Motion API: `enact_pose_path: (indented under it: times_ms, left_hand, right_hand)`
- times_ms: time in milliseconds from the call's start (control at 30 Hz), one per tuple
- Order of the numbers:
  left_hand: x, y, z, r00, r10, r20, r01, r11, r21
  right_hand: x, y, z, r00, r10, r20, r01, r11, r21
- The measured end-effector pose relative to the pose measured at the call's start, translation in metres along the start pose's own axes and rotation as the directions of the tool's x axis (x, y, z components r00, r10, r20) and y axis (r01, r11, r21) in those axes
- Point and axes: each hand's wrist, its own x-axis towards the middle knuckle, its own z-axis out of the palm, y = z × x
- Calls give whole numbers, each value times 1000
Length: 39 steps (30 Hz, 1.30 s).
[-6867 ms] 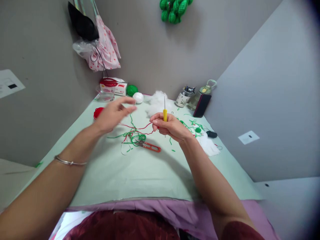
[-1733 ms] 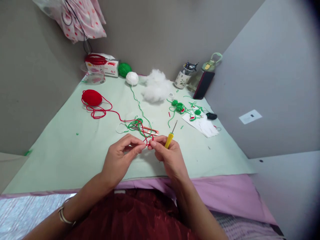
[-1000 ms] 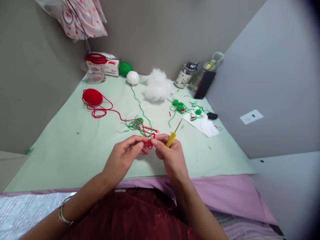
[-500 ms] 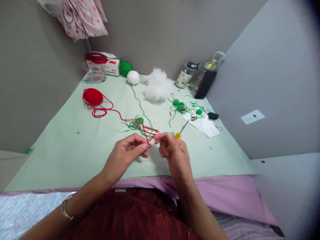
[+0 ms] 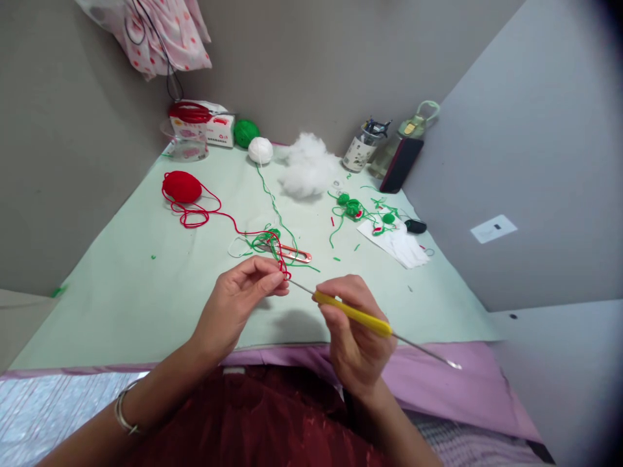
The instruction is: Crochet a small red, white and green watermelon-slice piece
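Observation:
My left hand (image 5: pixel 241 298) pinches a small loop of red yarn (image 5: pixel 283 272) between thumb and fingers, just above the pale green table (image 5: pixel 146 298). The red strand runs back across the table to a red yarn ball (image 5: pixel 182 186). My right hand (image 5: pixel 355 331) is closed round a yellow-handled crochet hook (image 5: pixel 353 313). The hook lies nearly level, its front metal tip pointing left at the yarn loop, its rear metal end sticking out to the right.
Red snips (image 5: pixel 292 254) lie in a tangle of green yarn (image 5: pixel 263 241) beyond my hands. Farther back are a white yarn ball (image 5: pixel 260 150), a green yarn ball (image 5: pixel 246 133), white stuffing (image 5: pixel 307 170), small green crocheted pieces (image 5: pixel 353 207), a jar (image 5: pixel 360 150) and a bottle (image 5: pixel 411 126).
My right hand turned the crochet hook from pointing up and away to lying level, tip aimed at the red loop. My left hand kept its pinch on the yarn.

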Motion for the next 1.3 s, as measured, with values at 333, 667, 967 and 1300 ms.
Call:
enact_pose_path:
  times_ms: [333, 667, 967, 1300]
  left_hand:
    - [-5, 6, 5, 998, -35, 42, 38, 998, -54]
    - [-6, 9, 4, 992, -62, 113, 70, 995, -67]
    - [-5, 8, 7, 992, -41, 118, 48, 997, -62]
    - [-4, 8, 4, 979, -72, 188, 85, 995, -61]
  right_hand:
    - [-7, 8, 10, 931, -362, 52, 353, 853, -384]
    - [4, -1, -2, 984, -178, 15, 179, 980, -89]
    - [-3, 5, 6, 913, -395, 103, 405, 844, -350]
    - [0, 6, 4, 991, -122, 57, 126, 989, -77]
